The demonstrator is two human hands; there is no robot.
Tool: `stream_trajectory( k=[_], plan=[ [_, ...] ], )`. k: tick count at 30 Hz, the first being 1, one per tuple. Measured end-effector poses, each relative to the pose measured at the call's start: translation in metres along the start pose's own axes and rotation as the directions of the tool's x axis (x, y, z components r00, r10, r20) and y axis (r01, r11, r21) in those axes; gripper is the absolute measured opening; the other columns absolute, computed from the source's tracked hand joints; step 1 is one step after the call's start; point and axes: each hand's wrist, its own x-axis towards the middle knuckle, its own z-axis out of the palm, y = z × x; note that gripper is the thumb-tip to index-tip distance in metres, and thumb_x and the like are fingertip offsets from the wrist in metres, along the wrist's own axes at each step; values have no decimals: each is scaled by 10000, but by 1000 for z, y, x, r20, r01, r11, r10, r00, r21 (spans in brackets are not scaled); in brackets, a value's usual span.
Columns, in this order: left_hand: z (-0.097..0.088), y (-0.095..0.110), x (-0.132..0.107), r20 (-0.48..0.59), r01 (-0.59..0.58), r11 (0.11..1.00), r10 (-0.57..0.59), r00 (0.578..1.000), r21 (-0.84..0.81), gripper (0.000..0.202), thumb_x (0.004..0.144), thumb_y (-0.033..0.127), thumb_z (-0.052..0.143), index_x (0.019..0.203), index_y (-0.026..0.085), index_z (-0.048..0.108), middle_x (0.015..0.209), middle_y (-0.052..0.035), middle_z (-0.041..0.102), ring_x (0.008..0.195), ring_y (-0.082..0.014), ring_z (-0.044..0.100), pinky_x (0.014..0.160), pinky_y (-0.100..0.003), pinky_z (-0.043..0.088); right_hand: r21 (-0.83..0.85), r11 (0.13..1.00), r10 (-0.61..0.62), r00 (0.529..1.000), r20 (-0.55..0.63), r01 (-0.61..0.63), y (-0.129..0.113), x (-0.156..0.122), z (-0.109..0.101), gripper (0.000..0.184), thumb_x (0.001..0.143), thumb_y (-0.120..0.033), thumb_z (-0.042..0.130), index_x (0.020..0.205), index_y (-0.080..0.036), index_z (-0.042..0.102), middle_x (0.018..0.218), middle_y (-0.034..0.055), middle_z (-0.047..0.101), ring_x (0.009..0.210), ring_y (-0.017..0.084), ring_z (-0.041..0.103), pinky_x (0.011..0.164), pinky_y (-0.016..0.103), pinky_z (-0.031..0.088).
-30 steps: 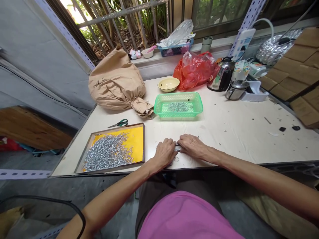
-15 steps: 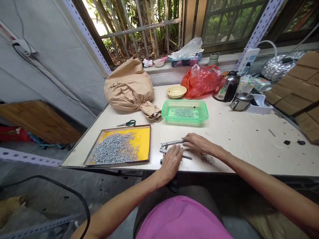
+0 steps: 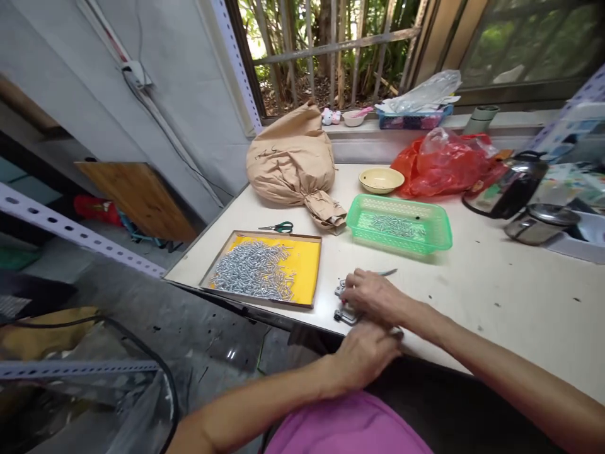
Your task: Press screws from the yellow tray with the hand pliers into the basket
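My right hand [image 3: 373, 296] lies near the table's front edge with its fingers curled over a metal plier-like tool [image 3: 343, 315]. One thin arm of the tool sticks out past the fingers toward the green basket [image 3: 440, 232]. My left hand [image 3: 365, 358] is just below it at the table's edge. Its fingers are curled, and what they hold is hidden. To the left, a brown tray with a yellow liner [image 3: 306, 265] holds a heap of small silver metal pieces [image 3: 253, 276]. The green basket holds several more of these pieces.
Green-handled scissors [image 3: 278, 227] lie behind the tray. A tied brown paper sack [image 3: 293, 161], a yellow bowl [image 3: 380, 180] and a red plastic bag [image 3: 444, 164] stand at the back. A kettle [image 3: 508, 189] and a steel pot [image 3: 539, 222] are at the right.
The view has swung left. My left hand has drawn back from the tabletop to the front edge. My right hand has closed over the metal tool, which has shifted on the table.
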Motion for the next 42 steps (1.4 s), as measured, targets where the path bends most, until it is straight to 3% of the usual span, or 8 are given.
stream_trajectory(
  k=[3,8,12,19,24,30,36,42],
  plan=[
    [-33,-2,-24,-57,-49,998,51,997,31,205,921,206,443,983,177,636,857,-64,667,838,-165,606,800,-304,483,32,994,-110,993,50,109,-19,7,17,189,890,-183,476,894,-215,663,937,71,590,893,196,501,746,306,377],
    [-107,-65,-53,-307,535,809,-459,833,244,269,955,248,398,1031,192,650,939,-71,657,894,-189,541,830,-334,450,124,987,-103,995,11,101,-22,10,41,222,892,-100,386,892,-176,594,915,71,583,845,177,534,760,310,416],
    [-127,-118,-59,-216,628,695,-592,776,351,258,940,280,445,979,184,681,906,-68,634,922,-206,499,807,-316,441,403,912,42,960,-277,76,-23,2,30,233,965,-202,326,1022,-198,552,945,64,620,843,153,593,735,278,472],
    [-117,-144,-43,49,520,698,-619,784,493,292,919,211,430,814,164,698,888,-116,602,973,-251,482,720,-321,430,284,904,419,526,-740,-319,57,-10,-49,252,941,-355,444,1090,-209,585,998,69,678,827,187,649,773,336,500],
    [-115,-144,-37,103,493,707,-618,780,507,277,855,76,415,781,126,677,887,-163,603,988,-275,489,772,-367,441,53,838,495,717,-491,-543,90,-21,-49,395,913,-328,459,1272,-171,512,1234,158,567,1047,291,581,796,413,483],
    [-125,-135,-26,-19,588,718,-627,779,372,208,840,142,474,770,164,669,897,-121,631,963,-245,539,814,-346,452,192,899,428,880,-207,-393,3,-53,7,285,958,-309,374,1116,-217,593,1032,78,608,846,184,609,703,294,471],
    [-103,-87,4,250,830,359,-835,490,-427,140,795,284,596,784,157,652,559,16,572,453,-89,494,438,-192,385,81,879,474,880,-22,-471,-18,-67,40,227,953,-261,398,997,-215,615,942,52,585,790,154,567,617,256,378],
    [-72,-60,15,345,881,188,-868,356,-435,107,769,232,608,742,131,630,409,61,493,321,-58,418,346,-157,309,27,889,458,888,-42,-458,-10,-67,36,236,960,-242,393,926,-194,621,905,60,594,806,167,549,639,284,351]
  ],
)
